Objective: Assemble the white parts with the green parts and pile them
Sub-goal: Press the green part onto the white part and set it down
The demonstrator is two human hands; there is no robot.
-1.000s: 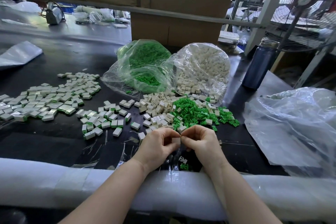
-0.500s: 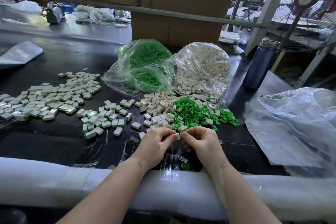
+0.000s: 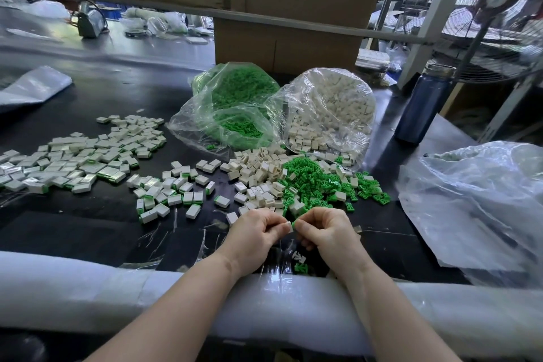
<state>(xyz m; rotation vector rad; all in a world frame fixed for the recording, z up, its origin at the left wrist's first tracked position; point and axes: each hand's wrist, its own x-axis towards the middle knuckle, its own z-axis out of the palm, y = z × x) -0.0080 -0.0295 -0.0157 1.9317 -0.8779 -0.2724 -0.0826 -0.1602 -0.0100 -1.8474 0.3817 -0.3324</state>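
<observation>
With my left hand (image 3: 255, 233) pinching a white part (image 3: 289, 227) and my right hand (image 3: 323, 231) pinching a green part (image 3: 294, 224) against it just above the counter (image 3: 88, 229), I judge a skewed push could jam or drop them.

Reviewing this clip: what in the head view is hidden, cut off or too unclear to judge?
- Part pinched between left hand and right hand: only a white-and-green sliver shows; fingers hide whether the pieces are fully joined.
- Assembled pile: cut off by the left edge.
- Green bag and white bag: crumpled plastic and glare blur single parts.
- Far bench items: too small and blurred to name.
</observation>
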